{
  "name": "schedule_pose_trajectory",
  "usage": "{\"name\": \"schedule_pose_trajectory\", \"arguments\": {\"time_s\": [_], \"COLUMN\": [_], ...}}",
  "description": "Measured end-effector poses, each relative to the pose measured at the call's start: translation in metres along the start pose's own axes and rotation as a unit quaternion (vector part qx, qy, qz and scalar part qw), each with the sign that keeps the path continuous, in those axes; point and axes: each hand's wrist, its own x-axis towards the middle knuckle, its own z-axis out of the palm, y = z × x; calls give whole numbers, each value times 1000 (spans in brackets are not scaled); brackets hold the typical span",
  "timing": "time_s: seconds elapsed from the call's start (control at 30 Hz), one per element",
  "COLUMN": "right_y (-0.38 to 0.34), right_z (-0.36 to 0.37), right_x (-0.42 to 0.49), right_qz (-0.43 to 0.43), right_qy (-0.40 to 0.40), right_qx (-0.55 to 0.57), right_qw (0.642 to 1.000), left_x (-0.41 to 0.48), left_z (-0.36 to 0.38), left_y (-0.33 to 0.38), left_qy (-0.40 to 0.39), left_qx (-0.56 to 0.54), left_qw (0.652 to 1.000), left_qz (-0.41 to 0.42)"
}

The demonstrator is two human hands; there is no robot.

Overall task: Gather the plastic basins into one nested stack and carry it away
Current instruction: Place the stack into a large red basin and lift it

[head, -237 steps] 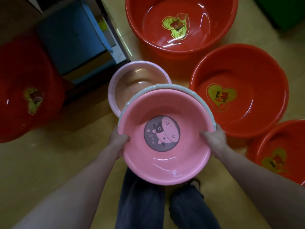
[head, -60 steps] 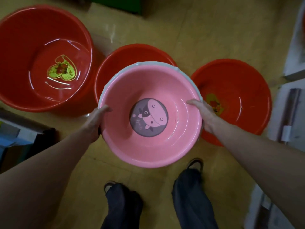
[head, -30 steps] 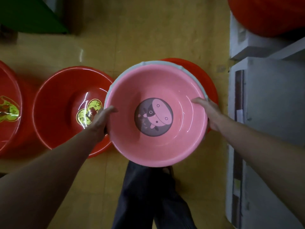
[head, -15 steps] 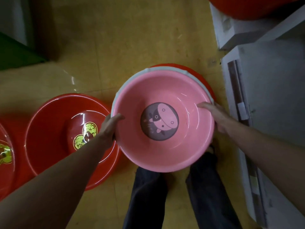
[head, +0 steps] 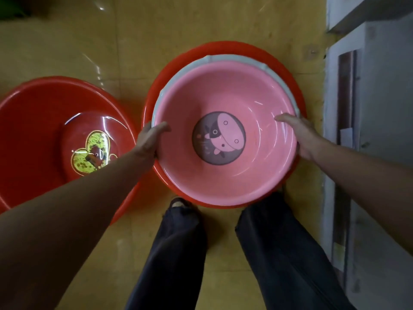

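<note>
Task judged partly done, going left to right across the head view. At far left, one red basin (head: 44,139) with a heart sticker sat alone on the yellow floor (head: 201,23), not yet nested; we counted it as remaining work, and we could not tell whether more basins lay outside the view. Our left hand (head: 149,139) gripped the left rim of the pink basin (head: 223,171), thumb hooked over the lip to the inside, the other fingers hidden under the rim, so their spread could not be read. The pink basin sat inside a pale grey-rimmed basin (head: 277,73), and both sat within a second red basin (head: 223,47) on the floor just ahead of our feet; whether the inner pair was fully seated or hanging just above the red one, we could not tell. Our right hand (head: 299,135) clasped the right rim, thumb lying along the inner wall, fingers wrapped outside and mostly out of sight. At far right stood a grey cabinet (head: 384,153). Left to do, in our judgement: nest the lone basin with the stack, then carry it all off.
</note>
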Motion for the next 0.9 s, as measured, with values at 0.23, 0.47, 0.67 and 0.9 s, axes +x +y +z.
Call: {"name": "schedule_pose_trajectory", "arguments": {"time_s": [0.23,0.47,0.67,0.9], "right_y": [12,15,26,24], "right_z": [3,7,5,5], "right_x": [35,57,70,65], "right_qz": [4,10,7,-14], "right_qy": [-13,-36,-51,-78], "right_qx": [-11,-22,-33,-50], "right_qw": [1000,999,998,996], "left_x": [31,49,60,61], "left_z": [13,12,11,7], "left_y": [-19,-23,-33,-41], "left_qy": [17,13,18,53], "left_qx": [-7,11,20,24], "left_qw": [1000,1000,1000,998], "left_qz": [-13,-7,-6,15]}}
